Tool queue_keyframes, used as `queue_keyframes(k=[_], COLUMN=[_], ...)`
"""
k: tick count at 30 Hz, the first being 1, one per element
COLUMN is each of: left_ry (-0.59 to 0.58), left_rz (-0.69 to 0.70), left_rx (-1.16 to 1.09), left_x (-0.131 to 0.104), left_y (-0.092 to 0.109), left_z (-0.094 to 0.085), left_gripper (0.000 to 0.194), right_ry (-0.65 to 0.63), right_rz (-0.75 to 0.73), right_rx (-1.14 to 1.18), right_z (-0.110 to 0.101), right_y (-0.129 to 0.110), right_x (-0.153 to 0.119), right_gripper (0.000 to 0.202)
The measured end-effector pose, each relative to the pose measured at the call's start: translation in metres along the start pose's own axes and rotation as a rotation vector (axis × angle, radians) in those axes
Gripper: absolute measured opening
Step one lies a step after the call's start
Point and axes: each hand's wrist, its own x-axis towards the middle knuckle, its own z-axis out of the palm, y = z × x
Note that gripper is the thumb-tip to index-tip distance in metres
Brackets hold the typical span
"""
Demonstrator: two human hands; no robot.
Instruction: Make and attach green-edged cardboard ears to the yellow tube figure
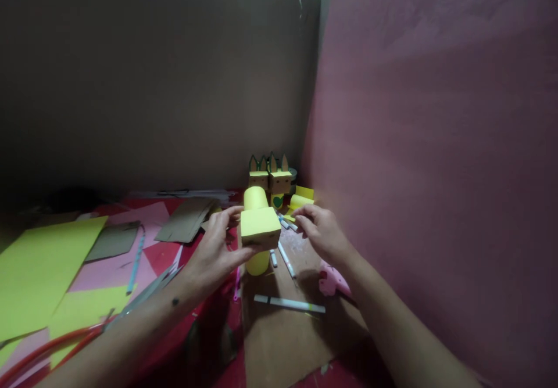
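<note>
My left hand (222, 240) is closed around a paper craft figure, a small cardboard box (260, 223) with a yellow top joined to a yellow paper tube (255, 197). The tube shows above and below the box. My right hand (320, 228) is to the right of it, fingers loosely bent and apart, with nothing visible in them. Its fingertips are near a yellow paper piece (300, 202) and some markers (285, 223). Two similar figures with pointed ears (279, 182) stand behind; one has a green heart on its yellow body.
A cardboard sheet (279, 341) lies beneath, bearing a white marker (290, 304) and a pink glue gun (332, 279). Left are scissors with red handles (74, 338), yellow paper (39, 266), a blue stick (136, 263) and cardboard pieces (185, 219). A pink wall (436, 144) rises at right.
</note>
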Motion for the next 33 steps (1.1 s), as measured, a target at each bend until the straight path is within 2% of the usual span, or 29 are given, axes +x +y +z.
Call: queue_keyframes(k=[1, 4, 7, 9, 12, 16, 20, 23, 25, 29, 33], left_ry=[0.004, 0.019, 0.012, 0.007, 0.009, -0.005, -0.011, -0.004, -0.003, -0.02, -0.017], left_rz=[0.003, 0.018, 0.039, 0.055, 0.069, 0.068, 0.065, 0.066, 0.067, 0.066, 0.06], left_rx=[-0.006, -0.009, 0.007, 0.028, 0.057, 0.07, 0.06, 0.05, 0.045, 0.034, 0.015], left_x=[0.0, 0.001, 0.001, 0.001, 0.002, 0.001, 0.001, 0.0, 0.0, -0.001, -0.002], left_y=[0.002, 0.005, 0.004, 0.001, 0.0, 0.003, 0.006, 0.006, 0.004, 0.0, -0.004], left_z=[-0.001, -0.003, -0.004, -0.005, -0.006, -0.007, -0.006, -0.005, -0.004, -0.003, -0.002], left_gripper=[0.076, 0.083, 0.075, 0.067, 0.059, 0.057, 0.061, 0.065, 0.065, 0.063, 0.061], right_ry=[-0.017, -0.046, -0.036, -0.037, -0.041, 0.007, 0.017, 0.04, 0.036, -0.03, -0.013], right_rz=[-0.016, -0.072, -0.103, -0.111, -0.116, -0.056, 0.031, 0.073, 0.116, 0.165, 0.168], right_rx=[0.019, 0.019, -0.06, -0.121, -0.199, -0.313, -0.412, -0.475, -0.516, -0.538, -0.503], right_z=[0.003, 0.01, 0.014, 0.016, 0.018, 0.011, -0.014, -0.032, -0.038, -0.031, -0.013], right_y=[-0.004, -0.017, -0.026, -0.028, -0.024, -0.007, 0.019, 0.039, 0.051, 0.069, 0.08], right_x=[0.002, 0.011, 0.018, 0.02, 0.022, 0.017, -0.015, -0.058, -0.088, -0.13, -0.143], right_gripper=[0.009, 0.018, 0.007, 0.011, 0.019, 0.024, 0.014, 0.043, 0.046, 0.058, 0.075])
